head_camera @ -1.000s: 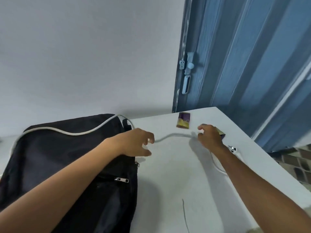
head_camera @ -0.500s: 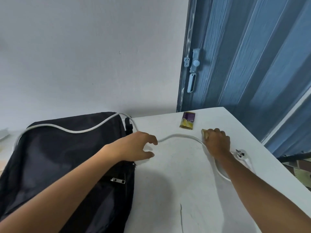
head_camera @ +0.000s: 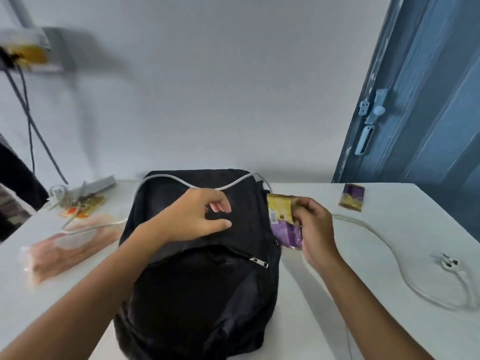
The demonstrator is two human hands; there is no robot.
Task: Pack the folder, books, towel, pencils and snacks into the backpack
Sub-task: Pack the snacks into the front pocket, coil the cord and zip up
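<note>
- Worktop (head_camera: 337,268) — white, set against a pale wall, with a blue door (head_camera: 428,113) at the right.
- Backpack (head_camera: 202,268) — black, lying flat at centre of the worktop, front pocket zipper pull (head_camera: 258,262) on its right side.
- White cable (head_camera: 384,248) runs over the top of the backpack, down onto the worktop on both sides, and ends in a plug (head_camera: 448,262) at right.
- Clear plastic bag (head_camera: 62,245), blurred, lies left of the backpack; contents can't be made out.
- Left hand (head_camera: 197,216) — over the upper part of the backpack, fingers loosely curled, thumb out; whether it pinches the fabric I cannot tell.
- Right hand (head_camera: 315,227) — fingers clamped on a snack packet (head_camera: 281,219), yellow top and purple bottom, held just beside the backpack's right edge, above the worktop.
- Second snack packet (head_camera: 352,197) — same colours, flat on the worktop near the door, well apart from the hands.
- Small clutter (head_camera: 80,201) at the far left corner — blurred, orange and grey bits, can't identify.
</note>
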